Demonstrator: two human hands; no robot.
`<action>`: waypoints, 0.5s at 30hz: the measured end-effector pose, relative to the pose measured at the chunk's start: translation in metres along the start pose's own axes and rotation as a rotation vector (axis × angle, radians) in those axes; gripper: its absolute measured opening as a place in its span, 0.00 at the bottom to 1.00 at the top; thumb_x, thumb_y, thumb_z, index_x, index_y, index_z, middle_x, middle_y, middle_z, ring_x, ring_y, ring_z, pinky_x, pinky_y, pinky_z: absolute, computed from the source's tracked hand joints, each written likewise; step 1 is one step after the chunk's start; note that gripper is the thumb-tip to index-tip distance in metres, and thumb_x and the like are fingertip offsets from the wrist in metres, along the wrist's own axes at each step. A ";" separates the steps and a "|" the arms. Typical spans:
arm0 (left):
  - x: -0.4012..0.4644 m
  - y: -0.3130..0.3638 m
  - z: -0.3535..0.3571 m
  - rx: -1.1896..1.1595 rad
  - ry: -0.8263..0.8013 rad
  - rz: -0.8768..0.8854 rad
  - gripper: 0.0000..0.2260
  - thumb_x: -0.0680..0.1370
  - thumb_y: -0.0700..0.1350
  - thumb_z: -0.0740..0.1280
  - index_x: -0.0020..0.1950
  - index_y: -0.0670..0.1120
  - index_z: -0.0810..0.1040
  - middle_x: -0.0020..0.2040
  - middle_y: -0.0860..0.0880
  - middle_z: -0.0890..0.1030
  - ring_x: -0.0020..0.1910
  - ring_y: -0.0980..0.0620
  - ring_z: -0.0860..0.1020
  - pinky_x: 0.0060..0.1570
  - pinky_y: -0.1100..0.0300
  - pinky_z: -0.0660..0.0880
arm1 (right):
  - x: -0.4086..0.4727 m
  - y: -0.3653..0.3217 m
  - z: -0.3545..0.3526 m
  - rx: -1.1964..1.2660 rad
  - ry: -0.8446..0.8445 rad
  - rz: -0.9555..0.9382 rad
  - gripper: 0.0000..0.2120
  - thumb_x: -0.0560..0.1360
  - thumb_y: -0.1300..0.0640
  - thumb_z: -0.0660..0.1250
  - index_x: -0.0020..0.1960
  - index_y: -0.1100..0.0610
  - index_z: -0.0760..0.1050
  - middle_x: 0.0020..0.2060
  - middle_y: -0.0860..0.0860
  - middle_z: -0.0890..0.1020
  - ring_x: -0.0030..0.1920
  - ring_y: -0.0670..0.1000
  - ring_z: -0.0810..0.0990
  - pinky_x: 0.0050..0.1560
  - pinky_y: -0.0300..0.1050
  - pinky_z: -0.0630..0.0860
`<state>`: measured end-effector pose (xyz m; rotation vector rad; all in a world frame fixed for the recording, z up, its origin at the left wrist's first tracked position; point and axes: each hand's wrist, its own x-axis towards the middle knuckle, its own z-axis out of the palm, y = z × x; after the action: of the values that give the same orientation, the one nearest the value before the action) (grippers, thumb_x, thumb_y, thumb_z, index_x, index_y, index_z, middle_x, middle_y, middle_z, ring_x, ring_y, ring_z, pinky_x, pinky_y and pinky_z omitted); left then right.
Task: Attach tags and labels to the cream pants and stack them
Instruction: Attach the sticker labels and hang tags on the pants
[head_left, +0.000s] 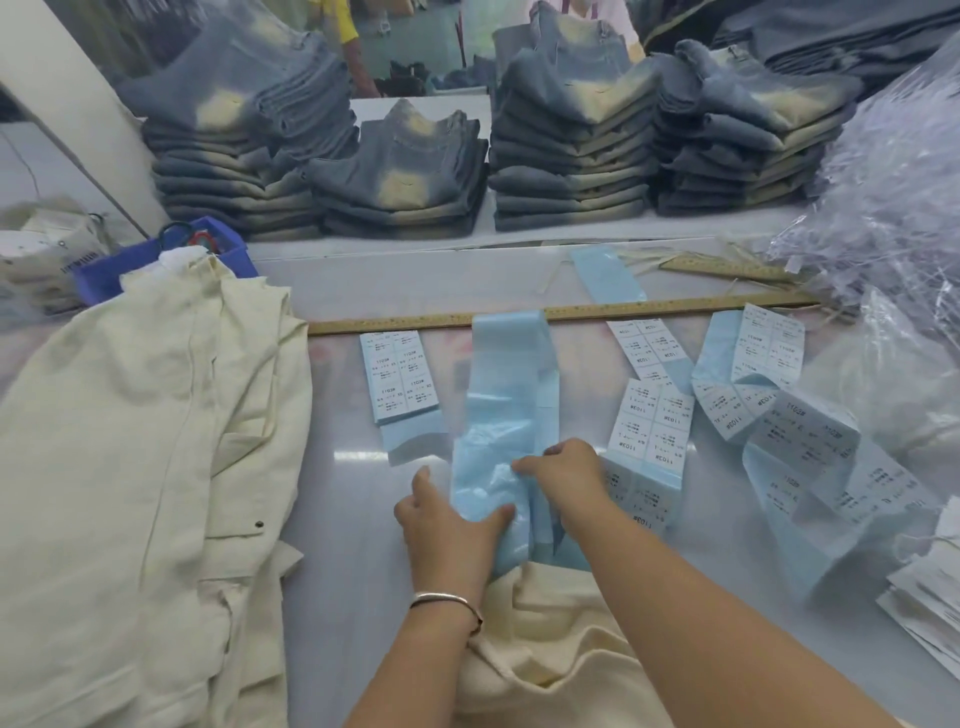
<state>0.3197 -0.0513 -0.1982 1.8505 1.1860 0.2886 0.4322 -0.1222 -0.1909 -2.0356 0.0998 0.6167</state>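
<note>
A long pale blue backing strip (511, 395) of a label sheet lies in the middle of the table, running from the wooden ruler towards me. My left hand (452, 525) holds its near end, thumb on top. My right hand (563, 475) pinches the strip's right edge a little farther up. A cream pair of pants (545, 649) lies bunched under my forearms at the near edge. Beside them, a pile of cream pants (135, 457) covers the table's left. Sheets of white printed labels (397, 376) on blue backing lie to the left and right (652, 431) of the strip.
Two wooden rulers (571, 312) lie across the table behind the labels. Stacks of faded blue jeans (571, 150) line the far side. A blue bin (156, 260) sits at the left, crumpled clear plastic bags (893, 208) at the right, paper tags (930, 597) at the near right.
</note>
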 end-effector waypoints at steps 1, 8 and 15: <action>0.003 -0.001 -0.004 -0.071 -0.013 -0.054 0.44 0.64 0.50 0.80 0.73 0.46 0.61 0.63 0.43 0.71 0.59 0.42 0.74 0.58 0.55 0.72 | 0.000 -0.001 0.000 0.044 -0.033 0.016 0.12 0.66 0.59 0.76 0.38 0.57 0.73 0.34 0.51 0.75 0.35 0.51 0.75 0.44 0.47 0.77; 0.019 0.013 -0.030 -0.661 -0.340 -0.250 0.12 0.71 0.38 0.74 0.54 0.41 0.81 0.46 0.42 0.86 0.44 0.43 0.84 0.42 0.51 0.81 | -0.007 -0.016 -0.011 0.524 -0.265 0.008 0.06 0.73 0.66 0.70 0.43 0.56 0.77 0.38 0.53 0.83 0.33 0.51 0.82 0.31 0.40 0.77; 0.044 0.073 -0.045 -0.770 -0.179 0.120 0.09 0.74 0.33 0.70 0.53 0.39 0.79 0.49 0.41 0.84 0.46 0.44 0.83 0.47 0.52 0.81 | -0.018 -0.049 -0.027 0.615 -0.452 -0.257 0.13 0.74 0.53 0.71 0.56 0.57 0.78 0.51 0.57 0.85 0.49 0.56 0.84 0.52 0.51 0.80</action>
<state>0.3602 -0.0010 -0.1268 1.2333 0.6941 0.5466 0.4424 -0.1220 -0.1327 -1.2598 -0.2147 0.7562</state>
